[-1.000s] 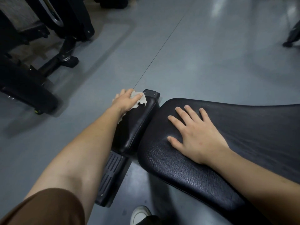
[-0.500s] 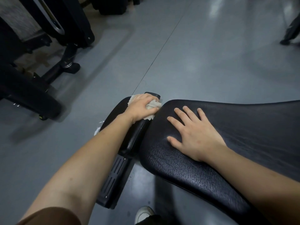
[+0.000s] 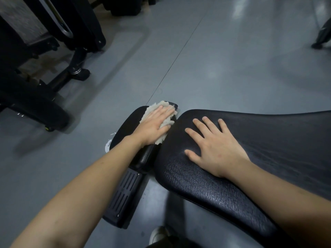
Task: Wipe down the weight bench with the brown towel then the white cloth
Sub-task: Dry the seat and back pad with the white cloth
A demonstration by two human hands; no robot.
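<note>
left hand [image 3: 155, 124] flat, fingers straight, pressing cloth [image 3: 162, 111] onto small pad [image 3: 129, 126] just left of main bench pad [image 3: 250, 144]. right hand [image 3: 213, 149] flat on bench pad, bracing. cloth soft, light, prob bunches; palm pressure beats pinching.

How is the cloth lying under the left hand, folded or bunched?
Bunched: the cloth shows ragged, crumpled edges around the flat left hand.

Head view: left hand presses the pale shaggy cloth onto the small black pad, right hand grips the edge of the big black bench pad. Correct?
Not quite. In the head view the right hand lies flat, fingers spread, on the big black bench pad, gripping nothing. The left hand does press the pale shaggy cloth onto the small black pad.
</note>
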